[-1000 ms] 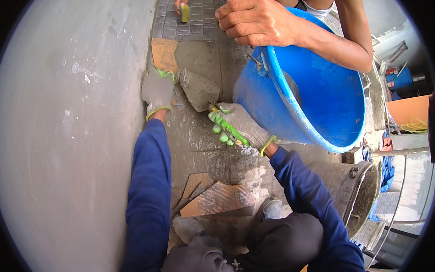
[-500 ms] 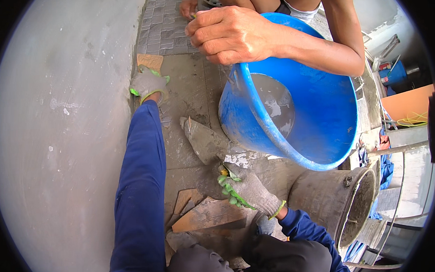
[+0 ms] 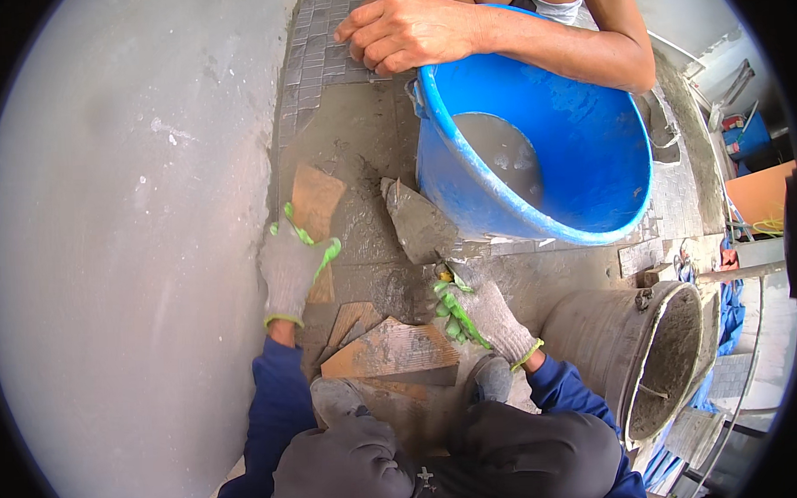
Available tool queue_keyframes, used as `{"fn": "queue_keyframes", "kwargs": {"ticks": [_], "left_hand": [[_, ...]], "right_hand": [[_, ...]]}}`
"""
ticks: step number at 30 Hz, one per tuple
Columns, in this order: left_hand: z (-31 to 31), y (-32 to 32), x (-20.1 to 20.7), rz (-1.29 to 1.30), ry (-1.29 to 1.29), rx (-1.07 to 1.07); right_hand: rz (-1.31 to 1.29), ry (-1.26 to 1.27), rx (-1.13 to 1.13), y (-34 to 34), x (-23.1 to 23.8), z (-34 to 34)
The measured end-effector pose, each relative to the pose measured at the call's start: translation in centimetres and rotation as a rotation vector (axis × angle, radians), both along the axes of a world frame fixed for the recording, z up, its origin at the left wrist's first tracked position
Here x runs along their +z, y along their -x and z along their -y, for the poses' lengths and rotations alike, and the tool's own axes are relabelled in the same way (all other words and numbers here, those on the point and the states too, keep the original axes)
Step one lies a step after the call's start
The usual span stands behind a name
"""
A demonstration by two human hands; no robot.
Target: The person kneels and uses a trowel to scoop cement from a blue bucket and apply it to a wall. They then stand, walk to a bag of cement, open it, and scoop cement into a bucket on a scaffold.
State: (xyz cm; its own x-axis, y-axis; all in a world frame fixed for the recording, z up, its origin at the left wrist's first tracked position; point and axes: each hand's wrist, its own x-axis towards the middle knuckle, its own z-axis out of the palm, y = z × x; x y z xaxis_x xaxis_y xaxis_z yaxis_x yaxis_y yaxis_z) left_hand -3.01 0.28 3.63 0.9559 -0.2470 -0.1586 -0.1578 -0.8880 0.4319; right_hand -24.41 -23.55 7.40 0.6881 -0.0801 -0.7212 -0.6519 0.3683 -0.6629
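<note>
My left hand [image 3: 288, 269], in a grey and green work glove, grips a broken brown tile piece [image 3: 316, 199] beside the wall; the fingers' undersides are hidden. My right hand [image 3: 487, 313], gloved alike, is wrapped round the handle of a trowel [image 3: 418, 220]. Its mortar-smeared blade points away from me, close to the blue tub. More broken tile pieces [image 3: 391, 348] lie between my hands, in front of my shoes. Wet grey mortar [image 3: 355, 145] covers the floor beyond.
A large blue tub [image 3: 570, 138] with grey slurry in it leans toward me, another person's arm [image 3: 532, 47] across its rim. A mortar-caked bucket [image 3: 595, 347] lies tipped at right. The grey wall [image 3: 135, 258] borders the left; small grey paving tiles [image 3: 325, 41] run at the far end.
My left hand has drawn back toward me with the tile piece, away from the paving tiles. My right hand still holds the trowel. The view has shifted, and the other person's hand stays by the tub.
</note>
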Motion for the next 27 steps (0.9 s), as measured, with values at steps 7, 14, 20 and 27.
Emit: {"fn": "queue_keyframes", "kwargs": {"ticks": [7,14,20,27], "left_hand": [[-3.2,16.0,2.5,-0.149,-0.242,-0.499],[-4.2,17.6,-0.1,0.012,-0.144,-0.779],[-0.4,4.2,1.0,0.086,0.010,-0.201],[3.0,-10.5,-5.6,0.294,-0.269,-0.277]], "right_hand": [[0.064,0.172,0.143,-1.1,1.6,0.8],[0.112,0.474,0.339,-1.0,1.2,0.4],[0.013,0.470,0.230,0.0,0.4,0.6],[0.007,0.300,0.170,1.9,1.2,-0.6]]}}
